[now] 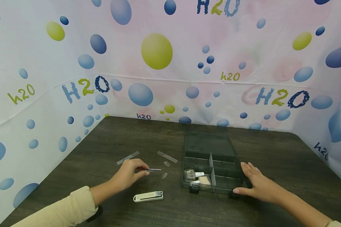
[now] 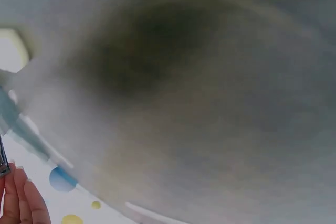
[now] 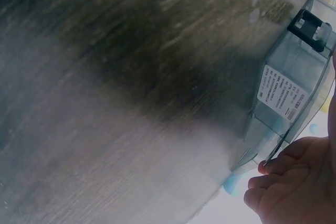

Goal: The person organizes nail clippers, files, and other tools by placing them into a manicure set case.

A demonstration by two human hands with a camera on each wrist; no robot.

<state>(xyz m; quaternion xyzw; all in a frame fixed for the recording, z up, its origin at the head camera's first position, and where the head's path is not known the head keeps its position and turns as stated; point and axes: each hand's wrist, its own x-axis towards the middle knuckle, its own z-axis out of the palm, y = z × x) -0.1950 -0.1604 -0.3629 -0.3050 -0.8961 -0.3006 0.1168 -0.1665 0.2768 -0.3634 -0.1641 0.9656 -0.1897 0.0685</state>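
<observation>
On dark table (image 1: 272, 148), left hand (image 1: 129, 173) fingers pinching tweezers (image 1: 153, 170), right hand (image 1: 257, 184) fingers flat against organizer box (image 1: 216, 164).

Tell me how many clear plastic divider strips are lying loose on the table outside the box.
2 long ones: one strip beyond the left hand, another strip left of the box. Two smaller clear pieces lie between them; more may be hidden.

The head camera looks down and forward over the whole table (image 1: 130, 138). The 2 wrist cameras sit very close, blurry. The right one shares the box (image 3: 286, 85) with the head view.
</observation>
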